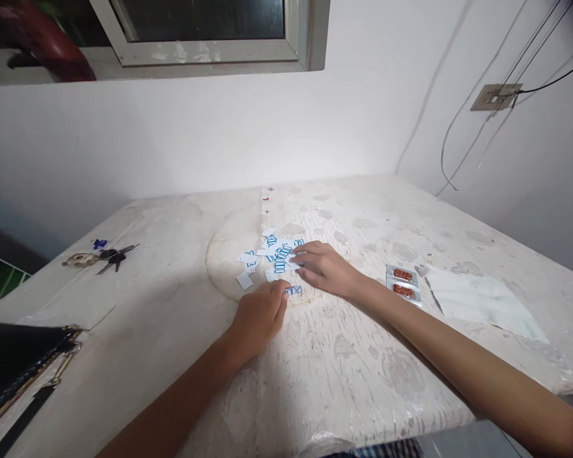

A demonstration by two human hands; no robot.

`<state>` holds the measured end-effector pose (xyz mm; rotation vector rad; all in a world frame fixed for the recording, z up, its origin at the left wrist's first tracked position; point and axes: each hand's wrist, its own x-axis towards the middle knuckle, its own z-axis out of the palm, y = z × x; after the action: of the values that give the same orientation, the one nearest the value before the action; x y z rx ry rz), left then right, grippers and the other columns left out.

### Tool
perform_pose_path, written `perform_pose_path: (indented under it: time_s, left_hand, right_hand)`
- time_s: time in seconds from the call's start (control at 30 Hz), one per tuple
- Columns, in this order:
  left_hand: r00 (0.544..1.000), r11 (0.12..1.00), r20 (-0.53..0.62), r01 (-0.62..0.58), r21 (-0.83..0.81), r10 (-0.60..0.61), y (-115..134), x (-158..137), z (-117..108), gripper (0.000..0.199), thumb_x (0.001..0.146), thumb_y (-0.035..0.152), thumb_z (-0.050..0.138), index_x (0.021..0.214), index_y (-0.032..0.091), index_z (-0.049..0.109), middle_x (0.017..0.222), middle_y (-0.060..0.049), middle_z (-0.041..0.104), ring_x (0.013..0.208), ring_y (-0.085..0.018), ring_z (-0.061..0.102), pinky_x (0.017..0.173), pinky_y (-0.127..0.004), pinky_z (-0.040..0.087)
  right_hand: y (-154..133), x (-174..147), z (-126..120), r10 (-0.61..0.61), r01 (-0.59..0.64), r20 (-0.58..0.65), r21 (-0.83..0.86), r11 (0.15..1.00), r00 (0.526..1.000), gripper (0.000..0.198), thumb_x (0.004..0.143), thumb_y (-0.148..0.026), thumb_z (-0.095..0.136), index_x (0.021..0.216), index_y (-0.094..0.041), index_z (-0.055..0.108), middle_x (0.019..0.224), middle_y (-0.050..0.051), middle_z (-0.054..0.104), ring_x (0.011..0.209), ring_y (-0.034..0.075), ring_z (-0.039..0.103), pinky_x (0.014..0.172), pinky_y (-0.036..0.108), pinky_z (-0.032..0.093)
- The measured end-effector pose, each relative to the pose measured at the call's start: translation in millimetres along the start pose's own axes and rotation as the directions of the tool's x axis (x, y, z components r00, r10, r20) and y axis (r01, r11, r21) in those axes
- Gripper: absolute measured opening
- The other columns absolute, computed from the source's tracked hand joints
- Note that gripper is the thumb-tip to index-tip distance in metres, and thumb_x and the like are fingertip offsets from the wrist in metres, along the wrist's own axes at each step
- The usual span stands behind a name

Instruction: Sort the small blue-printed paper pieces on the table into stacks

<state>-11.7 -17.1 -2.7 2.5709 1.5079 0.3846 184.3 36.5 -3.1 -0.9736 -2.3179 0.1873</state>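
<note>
Several small white paper slips (249,258) with blue printed marks lie in a loose, overlapping pile at the middle of the table. My left hand (261,313) is at the near side of the pile, its thumb and fingers pinched on one paper slip (294,291) with blue figures. From the right, my right hand (325,267) reaches over the pile. Its fingers are apart and bent, with the fingertips touching the slips at the pile's right edge. Whether those fingertips grip a slip is hard to see.
A blister pack (403,284) with reddish-brown contents and a white cloth (487,302) lie to the right. Keys (116,256) are on the left, and a black bag (23,362) sits at the near left edge. The wall (219,140) bounds the table (315,369) behind.
</note>
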Motion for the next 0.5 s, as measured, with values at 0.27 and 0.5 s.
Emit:
perform_pose_path:
  time_s: [0.27, 0.5]
  left_hand:
    - [1.0, 1.0, 0.003, 0.012, -0.012, -0.012, 1.2, 0.1, -0.7, 0.027, 0.089, 0.027, 0.026, 0.104, 0.021, 0.048, 0.095, -0.004, 0.06, 0.083, -0.017, 0.055, 0.065, -0.028, 0.037]
    - [1.0, 1.0, 0.011, 0.013, -0.004, -0.013, 1.2, 0.4, -0.5, 0.026, 0.089, 0.027, 0.027, 0.101, 0.021, 0.049, 0.088, -0.003, 0.06, 0.078, -0.016, 0.054, 0.061, -0.027, 0.034]
  right_hand:
    - [-11.0, -3.0, 8.6, -0.082, 0.105, 0.13, -0.184, 0.977, 0.988, 0.031, 0.089, -0.025, 0.036, 0.11, -0.019, 0.058, 0.109, 0.011, 0.057, 0.106, 0.022, 0.048, 0.09, 0.042, 0.034]
    - [-10.2, -4.2, 6.1, -0.044, 0.063, 0.144, -0.128, 0.99, 0.989, 0.028, 0.091, -0.026, 0.034, 0.096, -0.018, 0.06, 0.092, 0.009, 0.06, 0.088, 0.019, 0.054, 0.077, 0.034, 0.041]
